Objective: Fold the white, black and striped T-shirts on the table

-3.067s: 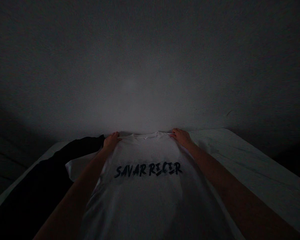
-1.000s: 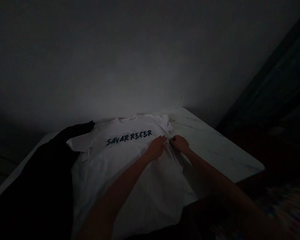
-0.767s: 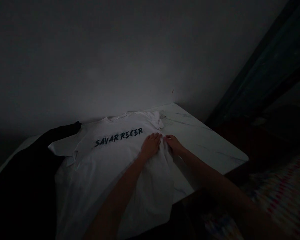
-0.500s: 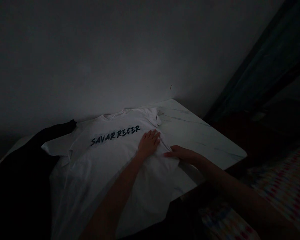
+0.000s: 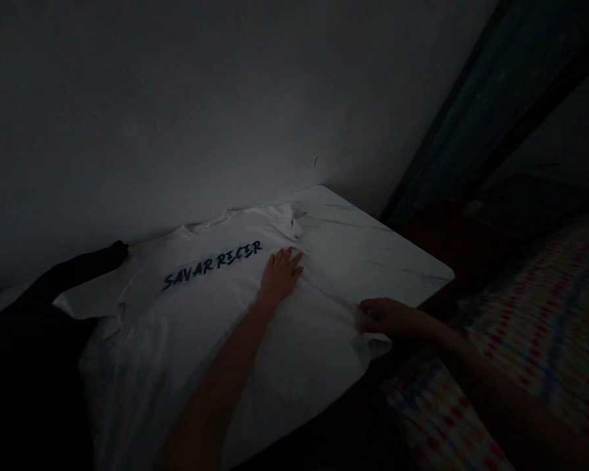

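Observation:
A white T-shirt point(image 5: 201, 327) with dark lettering across its chest lies spread over the table, collar towards the wall. My left hand point(image 5: 281, 273) presses flat on the shirt just right of the lettering, fingers spread. At the table's front right edge, my right hand point(image 5: 385, 317) pinches the side of the shirt and draws the cloth out to the right. A fold of fabric hangs below those fingers, past the edge. The right sleeve is bunched near the back, and dim light hides the lower part of the shirt.
Under the shirt is a white marble-patterned table point(image 5: 368, 242), pushed against a grey wall point(image 5: 177, 118). A black garment point(image 5: 34, 340) lies at the left. Colourful patterned cloth point(image 5: 544, 327) is at the right, below table height.
My right hand has pulled the shirt's side outward to the right, stretching it over the table edge. My left hand stays on the shirt, fingers spread wider. The view has shifted slightly right.

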A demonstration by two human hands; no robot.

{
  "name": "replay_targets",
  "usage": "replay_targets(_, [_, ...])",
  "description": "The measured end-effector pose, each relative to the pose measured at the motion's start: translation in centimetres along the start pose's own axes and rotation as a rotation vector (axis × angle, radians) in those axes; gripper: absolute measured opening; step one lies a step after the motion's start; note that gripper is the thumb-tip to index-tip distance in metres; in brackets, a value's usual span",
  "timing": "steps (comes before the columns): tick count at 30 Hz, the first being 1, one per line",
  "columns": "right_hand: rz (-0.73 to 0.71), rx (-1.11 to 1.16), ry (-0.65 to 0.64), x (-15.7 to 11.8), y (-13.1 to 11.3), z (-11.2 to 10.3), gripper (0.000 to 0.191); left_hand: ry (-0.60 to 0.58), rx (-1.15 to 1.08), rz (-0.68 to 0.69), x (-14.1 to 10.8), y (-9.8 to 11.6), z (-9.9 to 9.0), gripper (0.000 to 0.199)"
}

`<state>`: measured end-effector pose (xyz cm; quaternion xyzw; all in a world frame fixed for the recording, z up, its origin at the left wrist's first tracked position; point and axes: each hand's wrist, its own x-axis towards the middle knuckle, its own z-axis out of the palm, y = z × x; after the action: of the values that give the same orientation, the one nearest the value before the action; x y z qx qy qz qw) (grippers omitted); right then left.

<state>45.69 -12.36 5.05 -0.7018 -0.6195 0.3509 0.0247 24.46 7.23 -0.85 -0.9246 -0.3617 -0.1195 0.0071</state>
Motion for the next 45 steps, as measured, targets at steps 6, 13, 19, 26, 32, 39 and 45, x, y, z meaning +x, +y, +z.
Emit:
replay_targets(6, [0.054, -0.362, 0.201, 0.1, -1.3, 0.0, 0.026, -0.053, -0.029, 0.110, -4.6, 0.6, -0.8, 0.047])
replay_targets(13, [-0.442, -0.350, 0.419, 10.6, -14.3, 3.3, 0.052, -0.095, -0.152, 0.342, -12.1, 4.3, -2.0, 0.059])
replay_targets(19, [-0.528, -0.427, 0.374, 14.2, -15.5, 8.4, 0.065, -0.346, -0.466, 0.754, -17.7, 3.9, -6.9, 0.058])
replay_targets(26, [-0.335, -0.444, 0.634, 9.0, -3.7, 8.1, 0.060, -0.137, -0.148, 0.094, -23.2, -8.3, -6.4, 0.051])
replay_targets(32, [-0.107, -0.524, 0.804, 5.3, -2.0, 8.6, 0.056, 0.055, 0.112, -0.163, -34.0, -14.9, -6.1, 0.053])
replay_targets(39, [-0.507, -0.420, 0.578, 7.3, -15.5, 14.3, 0.056, 0.137, 0.225, -0.761, -36.0, -10.7, -7.7, 0.046])
replay_targets(45, [-0.527, -0.394, 0.485, 7.7, -16.8, 15.2, 0.058, 0.172, 0.207, -0.853, -35.7, -8.8, -7.0, 0.042])
